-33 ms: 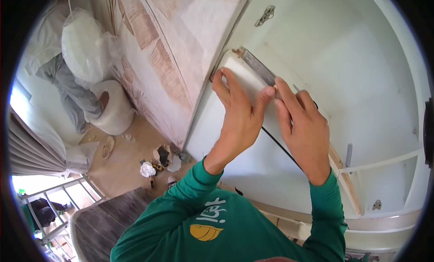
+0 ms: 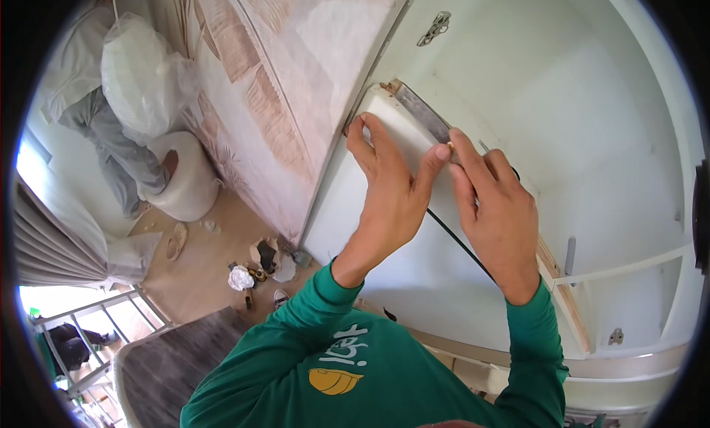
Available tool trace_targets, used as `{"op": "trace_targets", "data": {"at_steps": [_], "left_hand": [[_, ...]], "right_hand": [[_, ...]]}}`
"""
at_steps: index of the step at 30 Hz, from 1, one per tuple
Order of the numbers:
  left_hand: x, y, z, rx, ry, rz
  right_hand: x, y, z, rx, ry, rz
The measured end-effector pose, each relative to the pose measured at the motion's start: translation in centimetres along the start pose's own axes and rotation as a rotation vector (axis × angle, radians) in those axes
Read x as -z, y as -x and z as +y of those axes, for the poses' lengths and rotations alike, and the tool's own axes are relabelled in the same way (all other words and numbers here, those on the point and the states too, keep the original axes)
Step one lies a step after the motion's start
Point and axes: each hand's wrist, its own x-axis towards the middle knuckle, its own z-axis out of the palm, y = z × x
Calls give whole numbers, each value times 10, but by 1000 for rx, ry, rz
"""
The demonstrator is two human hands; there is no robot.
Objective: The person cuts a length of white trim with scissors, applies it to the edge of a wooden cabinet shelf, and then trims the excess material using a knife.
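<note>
My left hand (image 2: 390, 174) spans a white panel (image 2: 403, 125) inside a pale cabinet. Its fingers curl over the panel's left edge, and the thumb presses near the right edge. Close to that thumb tip, my right hand (image 2: 497, 210) has its index finger forward and the others bent in. A tiny brass-coloured piece (image 2: 451, 145) shows between the left thumb and right index finger; its kind is too small to tell. Along the panel's upper side lies a grey metal strip (image 2: 423, 111). Below the hands runs a thin black cable (image 2: 460, 242), its ends hidden behind them.
A metal hinge (image 2: 434, 29) sits on the cabinet wall. Wooden-edged framing (image 2: 566, 299) crosses at right. Film-covered patterned wall panelling (image 2: 274, 80) stands left. Another person (image 2: 111, 132) is beside a white stool (image 2: 185, 180). Tools and crumpled wrapping (image 2: 240, 278) lie on the floor.
</note>
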Motion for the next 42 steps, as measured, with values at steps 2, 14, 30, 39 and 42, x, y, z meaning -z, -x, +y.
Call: {"op": "trace_targets", "data": {"at_steps": [2, 14, 30, 39, 42], "left_hand": [[-2, -2, -3, -11, -1, 34], [-1, 2, -3, -38, -90, 40], [23, 5, 1, -39, -223, 49], [61, -43, 45, -251, -859, 90], [51, -69, 46, -254, -1099, 52]], "right_hand": [[-7, -6, -3, 22, -15, 34], [-4, 6, -3, -9, -28, 20], [-8, -2, -9, -49, -66, -8], [6, 40, 27, -212, -446, 363], [1, 41, 48, -277, -598, 461]]}}
